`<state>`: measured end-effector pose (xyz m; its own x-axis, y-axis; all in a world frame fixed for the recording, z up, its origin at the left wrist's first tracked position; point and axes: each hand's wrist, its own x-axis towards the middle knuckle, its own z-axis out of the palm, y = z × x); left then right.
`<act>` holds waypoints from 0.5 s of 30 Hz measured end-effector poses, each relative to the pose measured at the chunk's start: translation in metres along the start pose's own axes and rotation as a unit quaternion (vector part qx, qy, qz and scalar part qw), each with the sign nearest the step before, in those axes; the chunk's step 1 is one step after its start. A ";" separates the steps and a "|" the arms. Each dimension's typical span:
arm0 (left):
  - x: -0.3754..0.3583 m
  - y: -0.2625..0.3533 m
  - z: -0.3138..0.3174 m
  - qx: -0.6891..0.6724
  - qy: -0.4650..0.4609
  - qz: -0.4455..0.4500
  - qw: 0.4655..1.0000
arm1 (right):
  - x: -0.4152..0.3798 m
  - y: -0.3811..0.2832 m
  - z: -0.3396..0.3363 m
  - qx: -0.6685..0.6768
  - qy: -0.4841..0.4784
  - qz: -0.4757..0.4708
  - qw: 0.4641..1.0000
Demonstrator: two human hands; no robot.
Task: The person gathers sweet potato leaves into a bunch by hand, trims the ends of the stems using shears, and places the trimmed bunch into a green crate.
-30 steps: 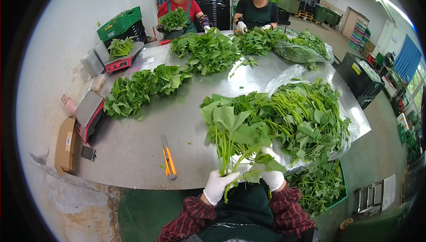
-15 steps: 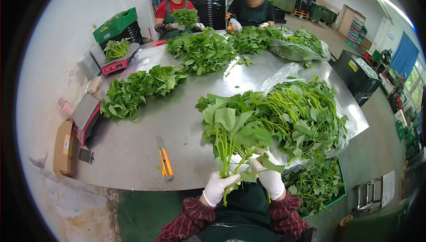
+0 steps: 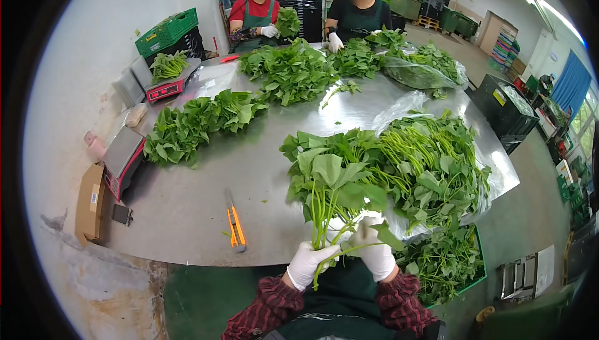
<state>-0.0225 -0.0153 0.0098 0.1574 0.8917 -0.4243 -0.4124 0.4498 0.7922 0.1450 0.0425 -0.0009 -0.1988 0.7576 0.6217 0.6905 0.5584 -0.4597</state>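
My left hand (image 3: 309, 263), in a white glove, is closed around the lower stems of a bunch of leafy greens (image 3: 334, 181), held upright above the table's front edge. My right hand (image 3: 376, 251), also gloved, is beside the bunch with its fingers curled at a leafy stem (image 3: 355, 248). A leaf and some blur partly cover those fingers. Just beyond lies a big heap of greens (image 3: 430, 165) on clear plastic. An orange utility knife (image 3: 235, 228) rests on the table to the left, its blade pointing away from me.
The metal table (image 3: 187, 215) also bears a row of greens (image 3: 199, 125), more piles at the back and two scales (image 3: 125, 159). A green crate of greens (image 3: 446, 259) stands below right. Two co-workers (image 3: 256, 12) stand across the table, one holding greens.
My right hand has turned and its fingers have drawn in beside the stems. My left hand keeps its grip. Across the table, the left co-worker's bunch has moved right; the view has shifted slightly.
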 end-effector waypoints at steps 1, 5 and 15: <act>-0.001 0.001 -0.001 0.000 0.001 0.000 1.000 | -0.003 0.018 -0.001 0.052 0.024 0.058 0.997; 0.002 -0.004 -0.018 -0.043 0.053 0.046 0.997 | 0.024 0.069 -0.049 0.106 0.186 0.423 0.881; 0.019 -0.016 -0.016 -0.079 0.140 0.121 0.980 | -0.044 -0.031 0.000 0.074 -0.229 -0.037 0.970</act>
<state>-0.0277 -0.0061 -0.0180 -0.2052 0.9124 -0.3540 -0.5444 0.1942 0.8160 0.1324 -0.0081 -0.0133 -0.5552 0.7660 0.3241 0.5630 0.6330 -0.5314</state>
